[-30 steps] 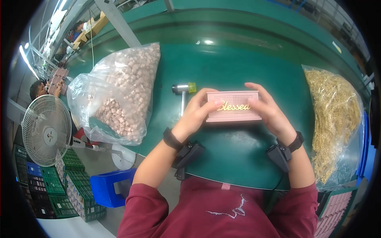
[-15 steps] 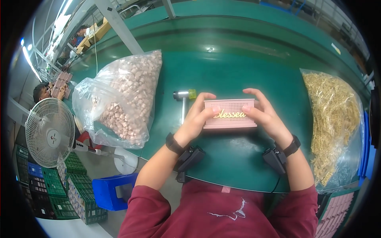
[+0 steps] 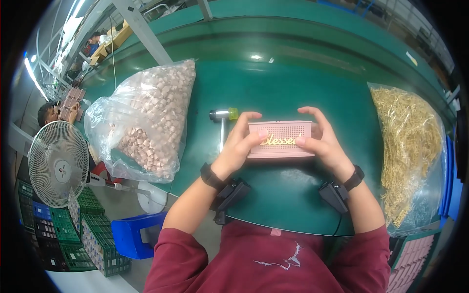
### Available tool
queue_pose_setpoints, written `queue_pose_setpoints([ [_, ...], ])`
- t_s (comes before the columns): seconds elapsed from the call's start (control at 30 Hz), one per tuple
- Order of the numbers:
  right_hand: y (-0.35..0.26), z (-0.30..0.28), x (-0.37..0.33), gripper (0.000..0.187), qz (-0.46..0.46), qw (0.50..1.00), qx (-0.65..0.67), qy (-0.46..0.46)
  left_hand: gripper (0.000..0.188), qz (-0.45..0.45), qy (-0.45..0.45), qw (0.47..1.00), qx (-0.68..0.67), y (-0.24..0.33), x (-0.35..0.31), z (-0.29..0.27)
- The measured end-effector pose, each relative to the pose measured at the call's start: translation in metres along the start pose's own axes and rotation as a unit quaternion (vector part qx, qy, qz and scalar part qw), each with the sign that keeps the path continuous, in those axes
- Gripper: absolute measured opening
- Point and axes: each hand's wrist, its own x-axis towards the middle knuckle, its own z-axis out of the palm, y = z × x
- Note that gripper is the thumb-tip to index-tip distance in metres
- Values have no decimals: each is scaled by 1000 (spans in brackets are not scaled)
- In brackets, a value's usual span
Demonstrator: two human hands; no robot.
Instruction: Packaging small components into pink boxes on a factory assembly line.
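Note:
Between my two hands is a pink rectangular box (image 3: pixel 281 129) with a perforated front panel, held above the green table. A gold script word piece (image 3: pixel 281 141) lies across that panel. My left hand (image 3: pixel 238 146) grips the box's left end, its thumb pressing on the left of the lettering. On the other end my right hand (image 3: pixel 326 144) holds on, its thumb on the last letters and its index finger raised at the top corner. Just left of my left hand lies a small mallet (image 3: pixel 223 115) with black and yellow-green faces and a metal handle.
A clear bag of small pinkish wooden pieces (image 3: pixel 163 97) sits left on the green table (image 3: pixel 273 88). Gold script pieces fill another bag (image 3: pixel 405 141) at right. Beyond the left edge are a fan (image 3: pixel 58 165), a blue stool (image 3: pixel 132 239) and stacked crates (image 3: pixel 100 239). A co-worker sits far left.
My right thumb has shifted slightly left and down along the gold lettering. The whole scene slides a little left as the view turns; both hands keep their hold on the box.

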Motion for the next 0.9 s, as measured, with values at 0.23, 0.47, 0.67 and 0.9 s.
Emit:
queue_pose_setpoints([
  [0.23,-19,8,-9,71,-37,990,-99,90,61,-3,33,999,-13,6,-4,-2],
  [0.47,-51,25,-23,75,-140,884,-406,185,60,385,34,861,330,19,-4,11],
  [0.67,-41,14,-18,78,-252,822,-488,150,55,397,72,834,375,11,-2,0],
  [0.9,-36,1,-8,78,-188,920,-336,81,51,298,129,861,391,11,3,-9],
])
